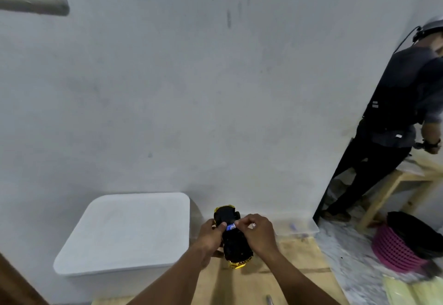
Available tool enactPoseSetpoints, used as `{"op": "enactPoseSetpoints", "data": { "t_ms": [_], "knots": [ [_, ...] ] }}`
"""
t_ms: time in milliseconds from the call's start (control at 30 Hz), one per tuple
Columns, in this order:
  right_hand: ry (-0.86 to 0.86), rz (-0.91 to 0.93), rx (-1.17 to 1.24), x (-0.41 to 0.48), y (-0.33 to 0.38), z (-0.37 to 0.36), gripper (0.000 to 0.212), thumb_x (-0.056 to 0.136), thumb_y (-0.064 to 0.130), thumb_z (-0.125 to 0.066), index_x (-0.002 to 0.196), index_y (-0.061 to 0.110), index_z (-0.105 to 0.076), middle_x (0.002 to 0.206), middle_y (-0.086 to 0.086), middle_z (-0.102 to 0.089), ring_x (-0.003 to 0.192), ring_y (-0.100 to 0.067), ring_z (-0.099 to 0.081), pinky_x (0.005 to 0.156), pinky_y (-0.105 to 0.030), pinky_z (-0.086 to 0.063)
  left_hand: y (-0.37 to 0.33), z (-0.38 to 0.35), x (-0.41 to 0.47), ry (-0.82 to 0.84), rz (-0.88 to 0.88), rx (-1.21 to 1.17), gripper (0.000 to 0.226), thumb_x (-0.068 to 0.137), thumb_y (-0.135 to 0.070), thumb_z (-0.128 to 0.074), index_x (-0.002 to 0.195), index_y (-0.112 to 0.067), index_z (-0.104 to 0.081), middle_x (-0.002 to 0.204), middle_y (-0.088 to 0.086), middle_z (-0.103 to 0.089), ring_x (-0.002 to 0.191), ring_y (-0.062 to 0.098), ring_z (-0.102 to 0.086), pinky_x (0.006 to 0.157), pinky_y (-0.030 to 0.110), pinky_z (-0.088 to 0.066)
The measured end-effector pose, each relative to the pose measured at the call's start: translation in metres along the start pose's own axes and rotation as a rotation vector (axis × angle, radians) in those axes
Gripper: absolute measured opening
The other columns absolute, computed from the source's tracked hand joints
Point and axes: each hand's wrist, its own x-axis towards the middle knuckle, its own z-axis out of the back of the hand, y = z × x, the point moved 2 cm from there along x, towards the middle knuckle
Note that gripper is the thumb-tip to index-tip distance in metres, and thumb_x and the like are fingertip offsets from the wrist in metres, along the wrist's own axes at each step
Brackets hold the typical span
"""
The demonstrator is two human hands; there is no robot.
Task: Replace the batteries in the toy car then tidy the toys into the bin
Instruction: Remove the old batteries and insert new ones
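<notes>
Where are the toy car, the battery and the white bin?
toy car point(237, 248): head view, on its black underside.
battery point(230, 227): head view, on its blue-and-white casing.
white bin point(124, 230): head view, on the flat top of its lid.

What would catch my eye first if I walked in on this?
Low in the middle is an upside-down black and gold toy car: the left hand grips it while the right hand pinches a blue and white battery at its underside. A big white lidded bin sits just left of them, and a second person stands at far right.
</notes>
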Motion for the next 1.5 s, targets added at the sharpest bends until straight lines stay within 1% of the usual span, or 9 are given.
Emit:
{"op": "enactPoseSetpoints", "data": {
  "t_ms": [167, 300, 533, 767, 967, 1133, 1233, 1367, 1500],
  "knots": [
    [0.142, -0.244, 0.263, 0.007, 0.006, 0.003, 0.013, 0.079, 0.024, -0.08, 0.086, 0.017, -0.072, 0.089, 0.001, -0.072, 0.074, -0.015, -0.065, 0.051, -0.023, -0.046, -0.006, 0.004, 0.004, -0.002, -0.019, 0.043, 0.025, 0.103, -0.025, -0.05, 0.127, -0.017, -0.054, 0.108, 0.01, -0.069, 0.094, 0.033, -0.071, 0.076, 0.054, -0.061],
    [0.305, -0.493, 0.336, 0.013, 0.0, 0.003, 0.033, 0.082, 0.028, -0.077, 0.11, 0.018, -0.062, 0.105, -0.008, -0.069, 0.044, -0.011, -0.035, 0.041, -0.021, -0.023, -0.005, 0.005, 0.004, 0.007, -0.024, 0.074, 0.025, 0.103, -0.025, -0.05, 0.126, -0.018, -0.057, 0.106, 0.01, -0.07, 0.091, 0.033, -0.072, 0.075, 0.055, -0.061],
    [0.306, -0.491, 0.299, 0.019, -0.003, -0.002, 0.025, 0.088, 0.024, -0.071, 0.109, 0.015, -0.062, 0.091, -0.01, -0.066, 0.038, -0.01, -0.033, 0.04, -0.019, -0.021, -0.004, 0.001, 0.007, 0.006, -0.018, 0.067, 0.026, 0.102, -0.025, -0.051, 0.127, -0.02, -0.055, 0.108, 0.009, -0.069, 0.091, 0.033, -0.072, 0.074, 0.054, -0.062],
    [0.289, -0.516, 0.311, 0.018, -0.008, -0.005, 0.024, 0.088, 0.02, -0.07, 0.11, 0.016, -0.061, 0.101, -0.01, -0.07, 0.037, -0.009, -0.042, 0.037, -0.018, -0.022, -0.002, -0.004, 0.005, 0.014, -0.001, 0.011, 0.031, 0.103, -0.019, -0.051, 0.133, -0.019, -0.052, 0.111, 0.009, -0.069, 0.093, 0.029, -0.072, 0.068, 0.048, -0.063],
    [0.24, -0.402, 0.191, 0.022, -0.003, 0.002, 0.029, 0.084, 0.037, -0.074, 0.104, 0.019, -0.062, 0.087, -0.003, -0.064, 0.057, -0.014, -0.05, 0.041, -0.017, -0.028, -0.008, -0.001, 0.0, 0.019, 0.016, -0.027, 0.073, 0.097, -0.004, -0.054, 0.153, -0.039, -0.023, 0.12, 0.009, -0.067, 0.1, 0.026, -0.071, 0.067, 0.042, -0.063],
    [0.154, -0.528, 0.354, 0.035, 0.008, 0.015, 0.014, 0.09, 0.013, -0.049, 0.101, 0.006, -0.054, 0.083, -0.009, -0.051, 0.052, -0.016, -0.037, 0.042, -0.02, -0.021, -0.019, 0.003, -0.003, -0.012, -0.035, 0.012, 0.071, 0.098, -0.005, -0.052, 0.151, -0.047, -0.027, 0.119, 0.015, -0.065, 0.097, 0.024, -0.069, 0.065, 0.038, -0.06],
    [0.196, -0.549, 0.435, 0.041, 0.02, 0.025, 0.024, 0.093, 0.002, -0.041, 0.112, 0.007, -0.055, 0.095, -0.013, -0.062, 0.065, -0.024, -0.065, 0.035, -0.018, -0.022, -0.025, 0.007, -0.007, 0.009, -0.071, 0.026, 0.067, 0.1, -0.006, -0.047, 0.146, -0.052, -0.032, 0.118, 0.008, -0.067, 0.097, 0.019, -0.069, 0.064, 0.035, -0.061],
    [0.272, -0.426, 0.48, 0.041, 0.035, 0.031, 0.034, 0.087, -0.008, -0.058, 0.117, 0.007, -0.058, 0.105, -0.018, -0.072, 0.089, -0.028, -0.075, 0.035, -0.02, -0.023, -0.031, 0.007, -0.007, 0.03, -0.075, 0.051, 0.054, 0.099, -0.003, -0.043, 0.13, -0.046, -0.053, 0.124, 0.004, -0.063, 0.103, 0.026, -0.067, 0.071, 0.041, -0.062],
    [0.282, -0.329, 0.415, 0.033, 0.042, 0.03, 0.031, 0.075, 0.0, -0.078, 0.105, 0.004, -0.07, 0.088, -0.015, -0.076, 0.076, -0.019, -0.073, 0.04, -0.02, -0.026, -0.03, 0.006, -0.005, 0.045, -0.065, 0.075, 0.044, 0.098, -0.005, -0.044, 0.124, -0.037, -0.062, 0.116, 0.006, -0.066, 0.097, 0.03, -0.069, 0.078, 0.046, -0.062]
  ]
}}
